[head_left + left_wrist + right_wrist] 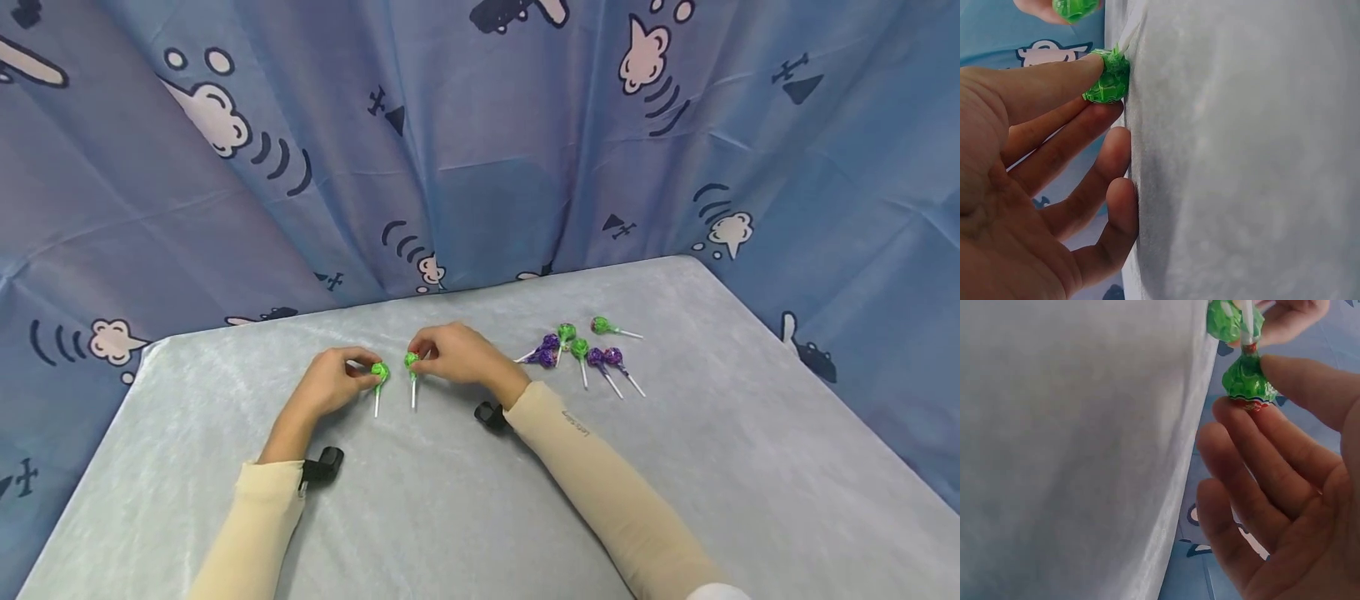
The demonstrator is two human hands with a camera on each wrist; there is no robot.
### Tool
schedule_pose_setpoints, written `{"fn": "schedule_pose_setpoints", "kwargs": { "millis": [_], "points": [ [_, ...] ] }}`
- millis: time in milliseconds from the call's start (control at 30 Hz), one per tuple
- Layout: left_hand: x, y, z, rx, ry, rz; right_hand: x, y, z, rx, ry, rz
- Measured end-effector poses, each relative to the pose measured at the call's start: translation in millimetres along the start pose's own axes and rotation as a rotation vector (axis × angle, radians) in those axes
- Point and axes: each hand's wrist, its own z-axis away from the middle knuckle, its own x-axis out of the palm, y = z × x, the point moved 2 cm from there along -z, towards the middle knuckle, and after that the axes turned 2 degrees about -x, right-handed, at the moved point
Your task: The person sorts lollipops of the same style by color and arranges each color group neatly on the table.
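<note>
Two green-wrapped lollipops are side by side left of the table's middle, white sticks toward the near edge. My left hand (335,383) pinches the left green lollipop (380,372) by its head, between thumb and fingers. In the left wrist view this lollipop's head (1110,78) touches the cloth. My right hand (457,353) pinches the other green lollipop (412,360) the same way. Its wrapper (1249,380) shows a red and blue band in the right wrist view. A small gap separates the two lollipops.
To the right lie several loose lollipops, including a purple one (614,357) and a green one (601,325) set apart at the back. A pale grey cloth (450,500) covers the table. Behind it hangs a blue patterned curtain (487,208).
</note>
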Motion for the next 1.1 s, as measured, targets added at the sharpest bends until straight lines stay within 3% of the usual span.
{"fn": "schedule_pose_setpoints", "kwargs": {
  "millis": [1100],
  "points": [
    [1.3, -1.7, 0.0, 0.006, 0.001, 0.003, 10.1, -3.1, -5.9, 0.047, -0.078, 0.058]
  ]
}}
